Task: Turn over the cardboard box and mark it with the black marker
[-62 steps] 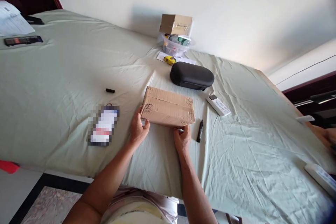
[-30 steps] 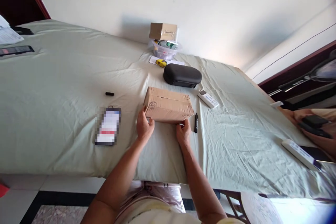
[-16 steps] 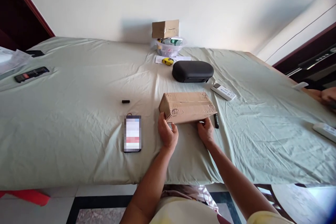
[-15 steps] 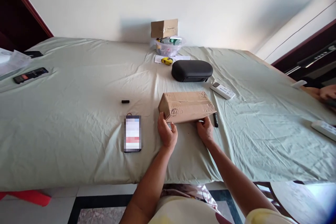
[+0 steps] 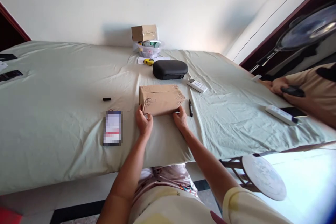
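A brown cardboard box [image 5: 163,98] with scribbled loops on its corners rests on the cloth in front of me. My left hand [image 5: 145,123] grips its near left corner, thumb apart on the near side. At the lower right of the same side, my right hand [image 5: 180,117] holds the edge, with the fingertips partly hidden. A black marker [image 5: 190,107] lies uncapped just right of the box. To the left are its likely black cap [image 5: 106,99] and a phone [image 5: 112,128] with a blurred screen.
Beyond the box lie a black zip case [image 5: 170,69], a white label-bearing device [image 5: 197,85] and a yellow tape measure [image 5: 148,62]. A plastic tub [image 5: 149,49] carries another carton [image 5: 144,33]. At right, another person's hands [image 5: 294,92] hold a dark object near a white device [image 5: 281,114].
The view has swung right, so the table things appear farther left and more of the other person shows. The box has turned slightly, with both my hands still on it, and the marker shows fully.
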A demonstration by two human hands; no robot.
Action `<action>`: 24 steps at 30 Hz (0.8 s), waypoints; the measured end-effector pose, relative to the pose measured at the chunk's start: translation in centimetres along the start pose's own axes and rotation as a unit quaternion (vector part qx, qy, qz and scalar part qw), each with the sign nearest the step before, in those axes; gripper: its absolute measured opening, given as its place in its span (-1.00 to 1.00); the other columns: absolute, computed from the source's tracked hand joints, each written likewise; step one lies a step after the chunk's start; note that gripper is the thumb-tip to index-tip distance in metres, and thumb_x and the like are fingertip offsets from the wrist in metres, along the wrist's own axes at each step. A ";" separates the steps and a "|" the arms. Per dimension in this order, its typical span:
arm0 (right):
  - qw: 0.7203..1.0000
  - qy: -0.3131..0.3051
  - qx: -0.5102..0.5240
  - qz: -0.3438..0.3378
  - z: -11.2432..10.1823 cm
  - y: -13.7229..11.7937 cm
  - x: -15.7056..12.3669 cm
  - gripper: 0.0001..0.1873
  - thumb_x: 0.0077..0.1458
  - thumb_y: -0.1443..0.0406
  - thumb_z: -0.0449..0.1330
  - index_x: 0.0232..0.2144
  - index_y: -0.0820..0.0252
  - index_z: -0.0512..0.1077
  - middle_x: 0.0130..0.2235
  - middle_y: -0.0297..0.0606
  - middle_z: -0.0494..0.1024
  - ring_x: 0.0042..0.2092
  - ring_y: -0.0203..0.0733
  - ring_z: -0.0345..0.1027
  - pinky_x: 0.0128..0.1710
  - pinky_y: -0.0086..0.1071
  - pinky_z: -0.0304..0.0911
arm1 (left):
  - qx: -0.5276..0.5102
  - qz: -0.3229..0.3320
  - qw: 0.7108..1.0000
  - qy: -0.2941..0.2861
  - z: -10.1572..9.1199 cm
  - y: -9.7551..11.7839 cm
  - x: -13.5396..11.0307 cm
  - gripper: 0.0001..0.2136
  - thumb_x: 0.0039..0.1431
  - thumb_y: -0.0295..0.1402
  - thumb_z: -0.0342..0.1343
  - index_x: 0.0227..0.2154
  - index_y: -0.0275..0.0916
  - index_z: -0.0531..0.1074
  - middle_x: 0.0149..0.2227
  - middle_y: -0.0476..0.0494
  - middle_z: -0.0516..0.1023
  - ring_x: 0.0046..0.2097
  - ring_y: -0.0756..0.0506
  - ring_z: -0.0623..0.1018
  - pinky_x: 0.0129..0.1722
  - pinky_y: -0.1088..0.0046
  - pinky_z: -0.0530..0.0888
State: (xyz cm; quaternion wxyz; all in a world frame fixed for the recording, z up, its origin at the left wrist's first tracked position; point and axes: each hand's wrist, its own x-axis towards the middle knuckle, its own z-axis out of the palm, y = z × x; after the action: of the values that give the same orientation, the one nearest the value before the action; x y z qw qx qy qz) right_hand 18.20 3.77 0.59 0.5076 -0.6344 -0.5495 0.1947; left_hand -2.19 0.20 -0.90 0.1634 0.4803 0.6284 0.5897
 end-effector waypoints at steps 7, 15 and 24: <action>0.996 -0.054 0.070 -0.012 -0.3 -0.5 -0.9 -0.60 -0.20 0.20 0.08 -0.21 0.08 0.40 -0.28 -0.33 0.49 -0.24 -0.13 0.35 -0.22 -0.27 0.31 | -0.016 0.033 0.999 0.026 -2.0 -0.4 0.4 -0.51 0.14 -0.36 0.12 0.17 -0.29 0.37 0.14 -0.42 0.54 0.19 -0.31 0.56 0.24 0.07 0.48; 0.982 -0.041 0.186 -0.018 -1.4 -1.7 -2.1 -0.65 0.04 0.10 0.18 -0.14 0.11 0.43 -0.22 -0.29 0.48 -0.27 -0.21 0.34 -0.21 -0.29 0.35 | -0.010 0.042 0.995 0.089 -2.5 -0.8 -0.2 -0.50 0.30 -0.05 0.09 0.15 -0.28 0.38 0.06 -0.38 0.56 -0.02 -0.18 0.60 0.05 0.23 0.54; 0.957 -0.020 0.290 -0.027 -1.8 -3.0 -2.2 -0.54 0.14 -0.06 0.25 -0.04 0.08 0.41 -0.33 -0.40 0.34 -0.34 -0.27 0.28 -0.30 -0.33 0.31 | 0.004 0.086 0.991 0.105 -2.8 -0.8 0.1 -0.42 0.37 0.08 -0.04 0.22 -0.26 0.34 0.12 -0.37 0.53 0.04 -0.16 0.59 0.02 0.31 0.53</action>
State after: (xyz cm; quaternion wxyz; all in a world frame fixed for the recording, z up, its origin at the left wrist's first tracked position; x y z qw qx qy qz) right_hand 17.48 0.61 3.21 0.6636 -0.4410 -0.4965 0.3444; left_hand -4.72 -1.24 -0.88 0.0435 0.4683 0.6007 0.6465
